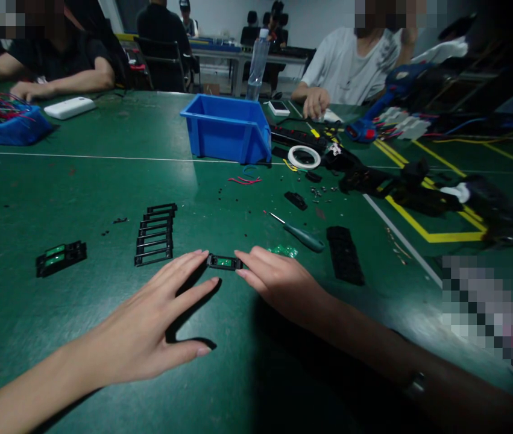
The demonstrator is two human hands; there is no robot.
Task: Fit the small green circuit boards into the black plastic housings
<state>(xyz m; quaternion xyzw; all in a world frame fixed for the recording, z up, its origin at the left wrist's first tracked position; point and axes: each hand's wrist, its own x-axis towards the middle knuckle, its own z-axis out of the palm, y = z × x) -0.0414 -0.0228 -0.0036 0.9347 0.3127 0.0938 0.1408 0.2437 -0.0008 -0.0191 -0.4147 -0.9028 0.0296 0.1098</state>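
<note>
On the left of the worktop (102,181), black holders with green inserts (61,258) sit apart from the hands; the row of black frames (154,235) lies nearer, just beyond the left hand. The left hand (150,328) is open, fingers spread and thumb wide, its foremost fingertip at the left end of the small black housing (224,262). This housing lies flat between the hands, long axis running left to right, green insert upward. The right hand (290,286) has finger and thumb at its right end; whether they pinch or merely touch, I cannot tell. Farther right lies the screwdriver (304,237), untouched.
</note>
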